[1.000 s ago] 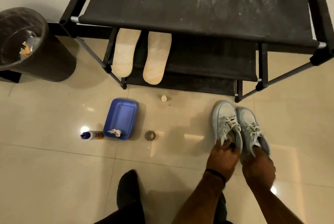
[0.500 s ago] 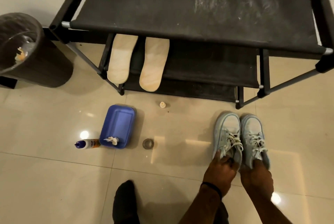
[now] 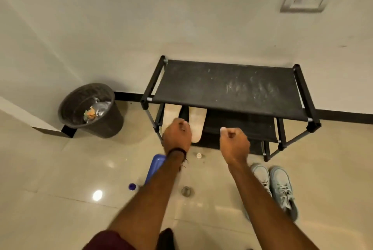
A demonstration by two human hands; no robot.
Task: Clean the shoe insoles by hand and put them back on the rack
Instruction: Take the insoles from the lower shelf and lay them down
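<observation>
Both hands held out in front, fingers curled into loose fists w/ nothing in them: left hand w/ a dark wristband, right hand beside it, apart. The two pale insoles lie side by side on a lower shelf of the black rack, just beyond the left hand's knuckles, which partly cover them. Pair of light blue sneakers sits on the floor below the right forearm; blue tray under the left forearm, bin well off to the left.
</observation>
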